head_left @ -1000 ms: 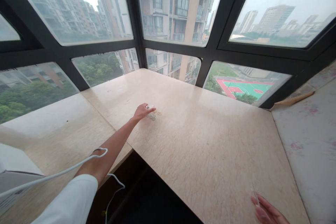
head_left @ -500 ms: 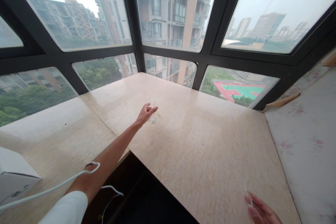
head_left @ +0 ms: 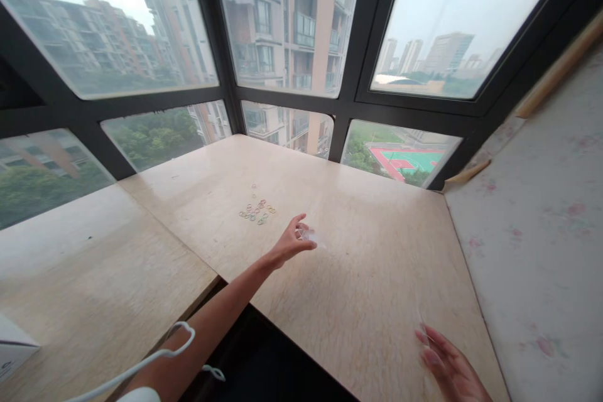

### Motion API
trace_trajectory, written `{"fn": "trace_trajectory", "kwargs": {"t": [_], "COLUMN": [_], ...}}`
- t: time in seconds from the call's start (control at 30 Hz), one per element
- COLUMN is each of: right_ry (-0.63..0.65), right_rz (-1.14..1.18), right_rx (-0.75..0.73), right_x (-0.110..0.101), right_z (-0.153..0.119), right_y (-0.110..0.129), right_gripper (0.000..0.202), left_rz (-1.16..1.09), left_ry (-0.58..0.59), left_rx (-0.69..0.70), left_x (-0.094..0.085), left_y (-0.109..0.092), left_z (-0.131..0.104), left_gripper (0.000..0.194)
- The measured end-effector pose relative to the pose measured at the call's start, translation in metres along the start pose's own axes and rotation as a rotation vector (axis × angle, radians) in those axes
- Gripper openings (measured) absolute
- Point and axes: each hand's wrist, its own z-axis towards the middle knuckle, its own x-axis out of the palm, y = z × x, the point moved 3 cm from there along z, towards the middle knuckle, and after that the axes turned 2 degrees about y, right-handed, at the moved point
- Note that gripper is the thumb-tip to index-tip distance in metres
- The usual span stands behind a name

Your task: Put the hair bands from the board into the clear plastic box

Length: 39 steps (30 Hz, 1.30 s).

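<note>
Right hand pinches a thin clear piece over the beige marbled bench; left hand, farther in, grips a clear plastic container. Beyond, I note scattered coloured rings, then dark window frames, apartment block outside.

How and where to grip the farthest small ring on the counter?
Probably pinch the thin band at its far edge, from above: the farthest ring looks flat on the counter, and the other rings all lie on its near side.
</note>
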Motion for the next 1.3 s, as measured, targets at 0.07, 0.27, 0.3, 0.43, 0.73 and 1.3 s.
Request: {"fn": "trace_trajectory", "kwargs": {"t": [0.07,0.27,0.3,0.43,0.73,1.3], "right_ry": [-0.002,-0.095,-0.109,-0.1,-0.055,-0.099], "right_rz": [0.047,0.278,0.327,0.482,0.764,1.03], "right_rx": [-0.029,-0.088,-0.091,-0.04,0.144,0.457], "right_x": [-0.001,-0.008,-0.01,-0.019,-0.028,-0.011], "right_z": [-0.001,0.001,0.004,0.023,0.086,0.107], "right_y": [0.005,0.02,0.024,0.038,0.045,0.067], "right_gripper": [0.062,0.05,0.046,0.041,0.02,0.051], "left_rz": [-0.015,0.022,0.039,0.17,0.437,0.943], "left_ry": [0.069,0.221,0.243,0.346,0.505,0.64], "left_rx": [-0.006,-0.022,-0.008,0.095,0.304,0.363], "left_x": [0.019,0.078,0.088,0.129,0.186,0.217], "left_y": [0.003,0.016,0.018,0.025,0.055,0.063], "left_z": [-0.004,-0.011,-0.011,-0.015,-0.027,-0.032], "left_gripper": [0.09,0.088,0.086,0.077,0.069,0.074]}}
